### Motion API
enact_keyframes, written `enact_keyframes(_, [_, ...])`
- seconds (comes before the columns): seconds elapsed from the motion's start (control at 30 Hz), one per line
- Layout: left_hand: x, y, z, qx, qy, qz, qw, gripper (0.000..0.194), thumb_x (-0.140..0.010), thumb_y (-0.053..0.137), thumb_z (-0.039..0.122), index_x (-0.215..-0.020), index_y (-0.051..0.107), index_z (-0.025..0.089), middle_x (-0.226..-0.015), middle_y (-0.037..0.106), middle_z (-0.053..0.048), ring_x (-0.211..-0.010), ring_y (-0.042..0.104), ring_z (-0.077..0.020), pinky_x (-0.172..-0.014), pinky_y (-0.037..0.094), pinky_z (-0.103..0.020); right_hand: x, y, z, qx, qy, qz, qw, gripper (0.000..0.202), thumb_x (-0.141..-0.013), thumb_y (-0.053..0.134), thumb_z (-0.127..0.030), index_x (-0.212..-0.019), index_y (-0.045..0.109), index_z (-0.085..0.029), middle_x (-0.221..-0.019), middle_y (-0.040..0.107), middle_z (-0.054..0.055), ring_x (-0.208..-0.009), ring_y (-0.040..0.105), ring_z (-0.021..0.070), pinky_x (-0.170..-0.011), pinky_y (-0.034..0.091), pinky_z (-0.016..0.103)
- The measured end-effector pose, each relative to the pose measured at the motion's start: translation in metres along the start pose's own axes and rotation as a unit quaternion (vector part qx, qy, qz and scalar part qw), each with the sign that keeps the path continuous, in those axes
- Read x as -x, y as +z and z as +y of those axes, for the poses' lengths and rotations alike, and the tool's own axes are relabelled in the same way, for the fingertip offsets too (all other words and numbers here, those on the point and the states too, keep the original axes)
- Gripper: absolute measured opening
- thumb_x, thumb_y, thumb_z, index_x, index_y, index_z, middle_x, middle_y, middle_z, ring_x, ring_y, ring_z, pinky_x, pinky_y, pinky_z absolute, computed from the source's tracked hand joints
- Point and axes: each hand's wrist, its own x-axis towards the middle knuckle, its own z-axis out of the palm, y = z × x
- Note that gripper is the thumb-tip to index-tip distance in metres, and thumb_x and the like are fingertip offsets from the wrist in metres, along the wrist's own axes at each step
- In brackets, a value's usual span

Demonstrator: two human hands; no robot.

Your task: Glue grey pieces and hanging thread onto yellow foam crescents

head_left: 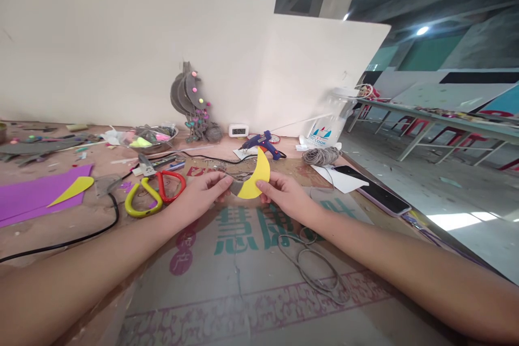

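A yellow crescent [258, 177] with a grey part at its lower left is held upright over the printed board [227, 292]. My left hand [213, 188] pinches the grey end between thumb and fingers. My right hand [280, 190] grips the yellow part at its right edge, thumb on the front. Behind the crescent lies a blue glue gun [259, 142]. Grey cord [320, 273] runs in loose loops on the board below my right hand. Scissors with yellow handles [141, 210] and red handles [172, 198] lie left of my left hand.
Purple sheets [32, 197] and a black cable [81, 239] are at the left. Toward the wall stand a bowl of small items [152, 146], a grey hanging ornament [184, 97], a small clock [238, 130] and a clear jar [330, 119]. A phone [373, 190] lies right.
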Motion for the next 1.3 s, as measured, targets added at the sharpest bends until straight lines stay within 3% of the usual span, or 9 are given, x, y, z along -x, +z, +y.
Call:
enact_keyframes(0.4, [-0.001, 0.001, -0.006, 0.057, 0.0, 0.004, 0.998, 0.035, -0.083, 0.043, 0.049, -0.072, 0.053, 0.017, -0.064, 0.05, 0.002, -0.06, 0.046, -0.0117, -0.057, 0.036, -0.023, 0.0, -0.001, 0.002, -0.008, 0.012, 0.0, 1.0, 0.031, -0.082, 0.051, -0.046, -0.086, 0.055, -0.016, -0.063, 0.054, -0.001, -0.056, 0.048, 0.0101, -0.055, 0.039, 0.023])
enact_keyframes(0.67, [-0.001, 0.003, -0.005, 0.094, -0.008, 0.006, 0.996, 0.029, -0.079, 0.051, 0.046, -0.072, 0.049, 0.018, -0.059, 0.047, 0.004, -0.053, 0.043, -0.0095, -0.052, 0.034, -0.021, 0.0, -0.001, 0.003, 0.0, 0.008, -0.004, 1.0, 0.031, -0.082, 0.049, -0.046, -0.087, 0.056, -0.016, -0.069, 0.054, 0.0, -0.057, 0.048, 0.0099, -0.054, 0.04, 0.022])
enact_keyframes(1.3, [-0.004, 0.004, -0.01, 0.139, -0.013, -0.004, 0.99, 0.029, -0.083, 0.047, 0.047, -0.075, 0.046, 0.019, -0.06, 0.049, 0.004, -0.055, 0.044, -0.0098, -0.053, 0.034, -0.021, -0.002, -0.002, 0.006, -0.004, 0.001, -0.012, 1.0, 0.03, -0.082, 0.051, -0.044, -0.088, 0.057, -0.016, -0.071, 0.053, 0.0, -0.058, 0.047, 0.0093, -0.053, 0.039, 0.021])
